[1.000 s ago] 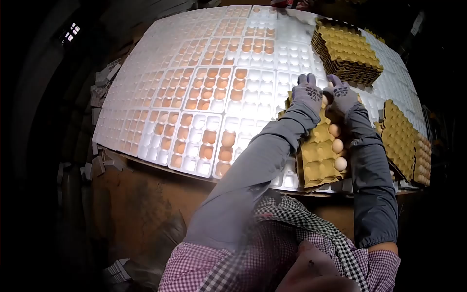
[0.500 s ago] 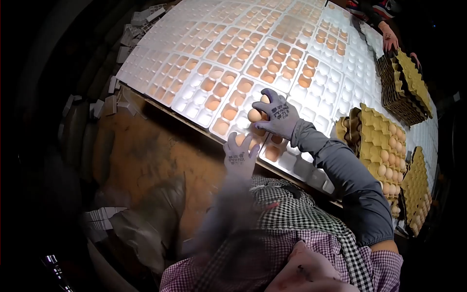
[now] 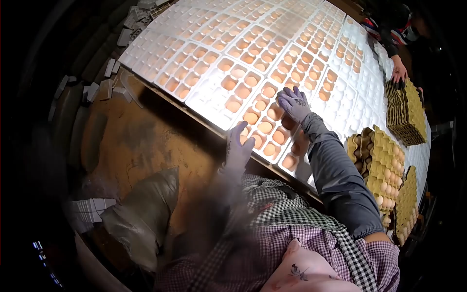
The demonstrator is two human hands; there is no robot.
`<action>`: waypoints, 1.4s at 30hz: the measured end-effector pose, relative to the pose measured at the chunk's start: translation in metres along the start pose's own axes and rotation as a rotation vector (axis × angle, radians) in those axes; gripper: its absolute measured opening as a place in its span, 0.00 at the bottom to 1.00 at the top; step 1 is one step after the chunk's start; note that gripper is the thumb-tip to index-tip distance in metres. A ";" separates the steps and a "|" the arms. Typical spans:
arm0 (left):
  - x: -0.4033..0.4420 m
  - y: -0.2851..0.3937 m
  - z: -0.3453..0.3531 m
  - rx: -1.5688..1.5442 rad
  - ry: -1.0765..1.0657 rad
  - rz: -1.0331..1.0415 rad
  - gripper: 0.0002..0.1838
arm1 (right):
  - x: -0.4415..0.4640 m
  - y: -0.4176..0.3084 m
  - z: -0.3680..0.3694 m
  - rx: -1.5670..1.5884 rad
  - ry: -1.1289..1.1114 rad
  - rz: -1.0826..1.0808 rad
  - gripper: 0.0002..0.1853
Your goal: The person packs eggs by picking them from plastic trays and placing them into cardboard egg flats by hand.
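Note:
Both my hands wear grey-purple gloves and are over a white egg tray (image 3: 272, 161) at the table's near edge, with brown eggs in its cells. My left hand (image 3: 238, 151) is at the tray's left edge, thumb and finger spread around an egg (image 3: 243, 139) that lies in a cell. Farther along the same tray is my right hand (image 3: 294, 104), palm down with fingers stretched out over the far cells. No egg shows in its fingers, though its palm is hidden. One egg (image 3: 265, 127) sits in a cell between the hands.
Many white trays of eggs cover the table. Brown cardboard egg flats (image 3: 374, 165), some holding eggs, stand at right. Behind them, another person's hand (image 3: 399, 69) touches a stack of flats (image 3: 406, 112). A grey sack (image 3: 143, 209) lies on the floor at left.
The eggs that my right hand held are out of its fingers, and more cells of the near tray are filled. My right hand has moved farther up the tray. The view has shifted.

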State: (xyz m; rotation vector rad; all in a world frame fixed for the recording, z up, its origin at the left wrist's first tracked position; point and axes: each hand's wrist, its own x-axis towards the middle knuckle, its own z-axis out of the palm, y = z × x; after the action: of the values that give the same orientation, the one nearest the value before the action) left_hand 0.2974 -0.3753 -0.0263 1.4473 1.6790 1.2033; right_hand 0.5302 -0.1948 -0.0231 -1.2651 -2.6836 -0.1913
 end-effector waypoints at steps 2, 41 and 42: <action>0.014 0.007 -0.005 -0.366 -0.015 -0.168 0.29 | -0.022 -0.001 -0.022 0.279 0.023 0.224 0.20; -0.182 0.313 0.288 0.544 -0.741 1.097 0.34 | -0.491 0.056 -0.273 0.067 -0.013 0.599 0.21; -0.176 0.314 0.291 0.521 -0.909 0.940 0.36 | -0.495 0.065 -0.282 0.229 0.058 0.619 0.20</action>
State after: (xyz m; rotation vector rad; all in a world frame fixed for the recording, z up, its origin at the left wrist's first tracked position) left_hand 0.7233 -0.4789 0.1232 2.7098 0.6501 0.2782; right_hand 0.9183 -0.5785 0.1535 -1.8812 -2.0622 0.1534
